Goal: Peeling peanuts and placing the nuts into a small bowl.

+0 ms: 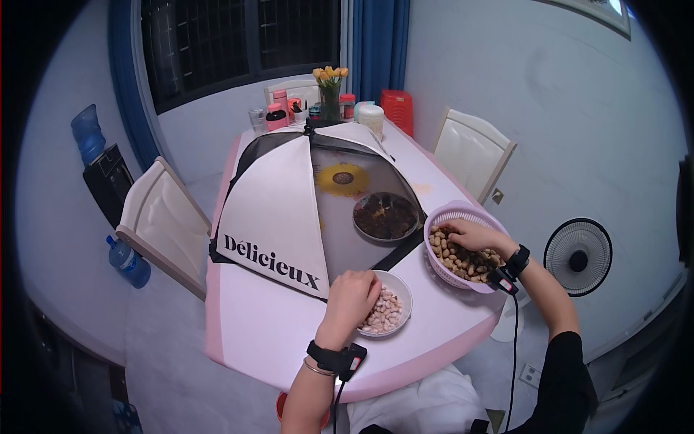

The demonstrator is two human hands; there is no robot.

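My left hand (353,298) is over the left side of a white bowl (407,304) of shelled peanuts (386,313); its fingers are bent, and whether they hold a nut cannot be seen. My right hand (470,235) reaches into a lilac plastic colander (442,212) of peanuts in their shells (460,265), its fingertips among the nuts. What those fingers grip is hidden. Beside both vessels stands a white and black mesh food cover (274,217), with a dish of dark food (386,217) visible through its mesh.
The table (260,331) has a white and pink cloth. At its far end stand a vase of yellow tulips (330,89), a white jar (371,120) and pink bottles (276,115). White chairs flank it at left (162,217) and right (471,152). A fan (578,257) stands at right.
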